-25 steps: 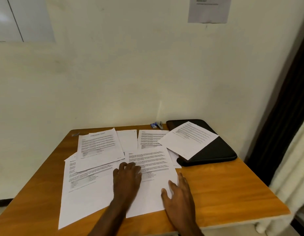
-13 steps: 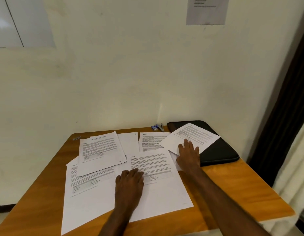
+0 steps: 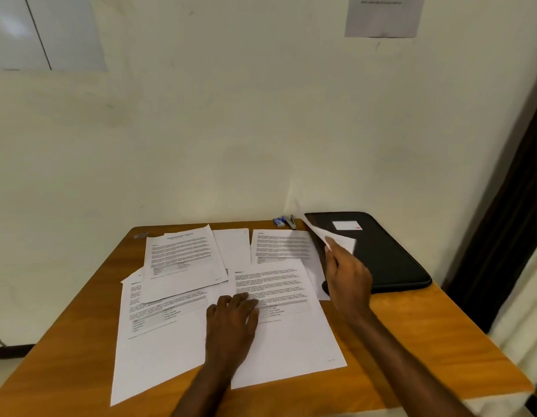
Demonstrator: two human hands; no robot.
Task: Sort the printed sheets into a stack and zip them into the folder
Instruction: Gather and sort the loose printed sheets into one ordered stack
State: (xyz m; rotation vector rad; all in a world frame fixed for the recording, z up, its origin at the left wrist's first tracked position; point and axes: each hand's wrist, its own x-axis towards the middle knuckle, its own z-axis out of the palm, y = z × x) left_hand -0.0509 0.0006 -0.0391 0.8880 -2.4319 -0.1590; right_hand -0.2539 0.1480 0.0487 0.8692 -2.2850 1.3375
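Several printed sheets lie scattered on the wooden table [image 3: 411, 341]. My left hand [image 3: 232, 323] lies flat, palm down, on the nearest sheet [image 3: 288, 335], fingers spread. My right hand [image 3: 347, 275] pinches one sheet [image 3: 330, 236] and holds it lifted and tilted above the left edge of the black zip folder [image 3: 387, 260]; the sheet is blurred. The folder lies shut at the back right and shows a white label [image 3: 347, 225]. Other sheets lie at the back left [image 3: 180, 257], front left [image 3: 159, 341] and back middle [image 3: 279, 245].
A small blue object [image 3: 279, 221] and a stapler-like tool [image 3: 291, 221] lie by the wall behind the sheets. A small metal clip [image 3: 140, 235] sits at the table's back left corner. The wall stands right behind the table; a dark doorframe [image 3: 508, 236] is at right.
My right hand went from the front edge to the sheet on the folder, pinched it and raised it off the folder, uncovering the label. My left hand stayed flat on the near sheet.
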